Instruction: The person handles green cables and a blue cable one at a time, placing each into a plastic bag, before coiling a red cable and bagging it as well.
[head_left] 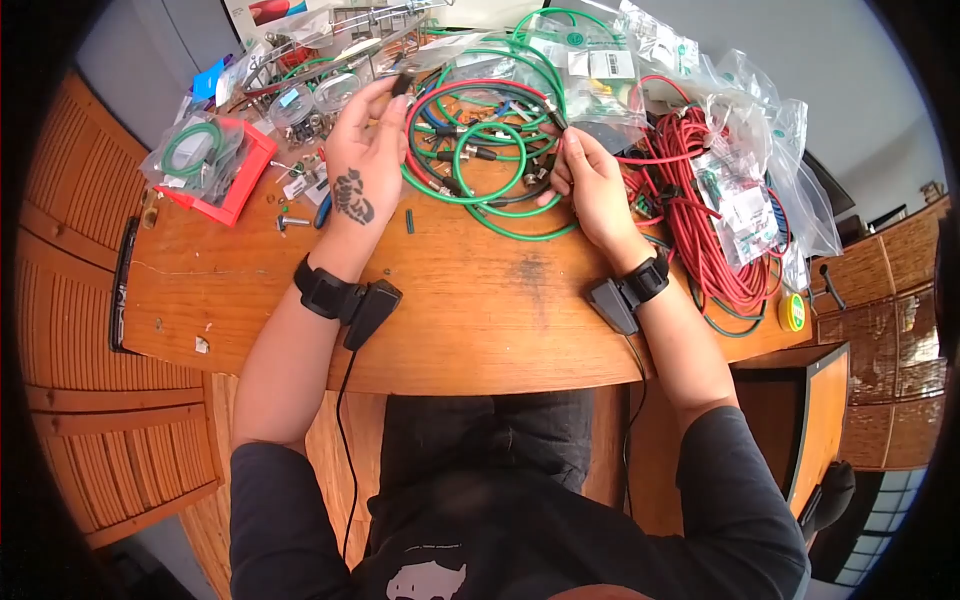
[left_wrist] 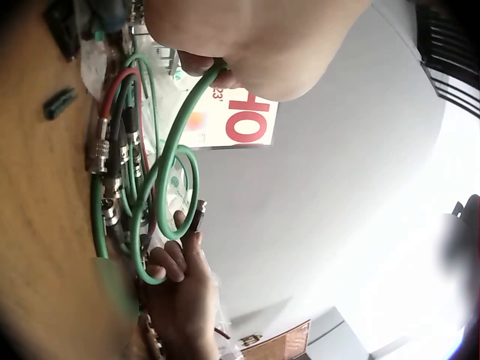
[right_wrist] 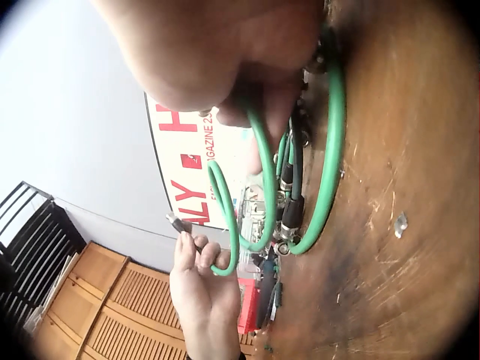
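A green cable (head_left: 490,125) with dark connectors on its ends hangs in loops between the two hands. My left hand (head_left: 362,160) pinches one end just below its black connector (head_left: 402,84), thumb against fingers. In the right wrist view, that connector's metal tip (right_wrist: 172,218) points up past the thumb. My right hand (head_left: 598,190) grips the other end near its dark connector (left_wrist: 198,216), which stands out past the fingertips in the left wrist view. Beneath the loops lie more cables with metal connectors (right_wrist: 289,217) on the wooden table (head_left: 470,330).
At the right lies a thick coil of red cable (head_left: 700,250), with clear plastic bags (head_left: 740,130) about it. A red tray (head_left: 250,165) holding a bagged green cable stands at the left. Jars (head_left: 292,108) and loose parts crowd the back. A yellow tin (head_left: 793,311) sits at the right edge.
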